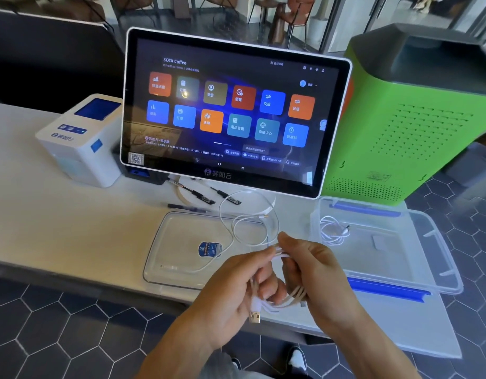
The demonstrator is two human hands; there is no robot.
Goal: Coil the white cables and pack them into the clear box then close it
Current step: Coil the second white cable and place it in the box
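Bench [58, 220] with touchscreen terminal [230, 110] at rear, green cabinet [417, 116] right. Open clear box [438, 242], overhanging the front edge, holds one coiled white cable [332, 231]; its lid [178, 242] lies left. Left hand [230, 291] and right hand [318, 269], fingers curled, grip second cable [288, 296], its slack looping across the lid.

A thin white cable [250, 225] lies over a clear plastic lid [181, 242] bearing a round blue sticker [209, 248]. The clear plastic box [417, 255] has blue latches. The boxy green machine [400, 138] is dotted with vent holes. The dark touchscreen [230, 110] shows orange, blue and teal tiles.
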